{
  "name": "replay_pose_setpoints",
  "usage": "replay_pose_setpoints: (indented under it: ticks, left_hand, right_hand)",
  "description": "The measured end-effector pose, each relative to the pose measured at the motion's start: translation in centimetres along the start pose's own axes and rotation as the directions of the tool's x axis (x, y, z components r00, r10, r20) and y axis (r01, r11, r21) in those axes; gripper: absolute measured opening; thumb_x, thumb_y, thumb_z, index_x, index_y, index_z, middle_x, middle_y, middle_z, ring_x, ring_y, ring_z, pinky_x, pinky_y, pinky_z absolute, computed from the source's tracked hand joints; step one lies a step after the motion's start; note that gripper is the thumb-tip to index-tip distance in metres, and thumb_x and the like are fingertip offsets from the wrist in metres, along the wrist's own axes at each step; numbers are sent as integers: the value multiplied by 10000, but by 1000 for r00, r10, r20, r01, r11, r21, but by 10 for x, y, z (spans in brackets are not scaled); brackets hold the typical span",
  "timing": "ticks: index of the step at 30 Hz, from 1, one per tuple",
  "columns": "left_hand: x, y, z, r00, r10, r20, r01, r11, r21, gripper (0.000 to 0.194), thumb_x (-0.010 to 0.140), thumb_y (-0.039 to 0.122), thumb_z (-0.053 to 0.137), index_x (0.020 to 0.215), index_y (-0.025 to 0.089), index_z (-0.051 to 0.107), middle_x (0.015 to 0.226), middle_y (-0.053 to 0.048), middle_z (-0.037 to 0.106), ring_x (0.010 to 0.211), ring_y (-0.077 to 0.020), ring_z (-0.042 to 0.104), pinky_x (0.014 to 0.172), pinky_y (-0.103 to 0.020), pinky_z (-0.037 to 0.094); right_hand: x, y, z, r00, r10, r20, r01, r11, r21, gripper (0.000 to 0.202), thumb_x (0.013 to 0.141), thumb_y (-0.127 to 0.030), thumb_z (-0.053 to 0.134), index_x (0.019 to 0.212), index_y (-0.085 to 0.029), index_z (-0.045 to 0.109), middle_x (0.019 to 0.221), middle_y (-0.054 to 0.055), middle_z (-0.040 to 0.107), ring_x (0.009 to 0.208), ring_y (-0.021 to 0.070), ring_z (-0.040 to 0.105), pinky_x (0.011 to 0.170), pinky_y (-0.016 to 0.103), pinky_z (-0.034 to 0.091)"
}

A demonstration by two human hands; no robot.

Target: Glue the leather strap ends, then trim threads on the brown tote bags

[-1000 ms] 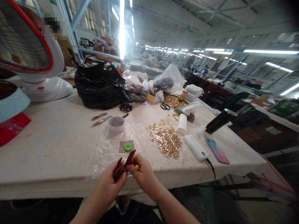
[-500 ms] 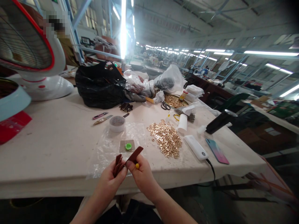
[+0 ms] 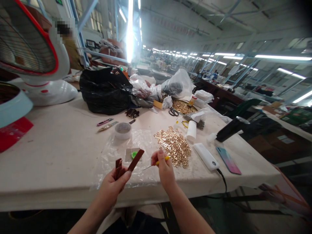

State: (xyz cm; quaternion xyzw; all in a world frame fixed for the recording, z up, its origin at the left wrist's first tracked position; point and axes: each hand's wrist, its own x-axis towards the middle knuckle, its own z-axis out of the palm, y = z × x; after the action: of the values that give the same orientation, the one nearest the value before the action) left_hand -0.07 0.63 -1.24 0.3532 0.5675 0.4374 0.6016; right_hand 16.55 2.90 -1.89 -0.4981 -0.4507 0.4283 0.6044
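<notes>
Currently, brown leather strips (image 3: 126, 165) are pinched in the closed left hand (image 3: 112, 186) above the table's near edge; the yellow-handled needle tool (image 3: 157, 163), gripped by the right hand (image 3: 165, 169), should be steadied before touching the strips.

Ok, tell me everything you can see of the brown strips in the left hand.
The brown strips are a small bunch of thin, flat, reddish-brown pieces that look like leather. The left hand pinches their lower ends between thumb and fingers. They fan upward: one long strip tilts up to the right, shorter ones stand nearly upright beside it. They are held above the clear plastic sheet, near the table's front edge.
</notes>
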Motion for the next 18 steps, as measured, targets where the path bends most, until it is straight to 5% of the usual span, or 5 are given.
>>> replay_pose_setpoints:
  ticks: [6, 18]
  left_hand:
    - [10, 8, -8, 996, -52, -78, 49, 998, -42, 465, 521, 509, 723, 771, 183, 504, 421, 118, 371, 330, -27, 239, 314, -145, 129]
    - [11, 5, -6, 980, -8, -200, -8, 997, -79, 366, 583, 450, 696, 725, 183, 491, 417, 115, 349, 337, -29, 240, 316, -131, 114]
  right_hand:
    - [32, 22, 14, 992, -75, -104, 82, 995, 64, 433, 849, -564, 429, 647, -187, 489, 532, -38, 481, 508, 99, 444, 528, 229, 359]
    - [44, 53, 37, 984, -163, 71, 174, 966, -191, 364, 894, -471, 397, 668, -197, 480, 556, -39, 469, 532, 113, 465, 550, 232, 366]
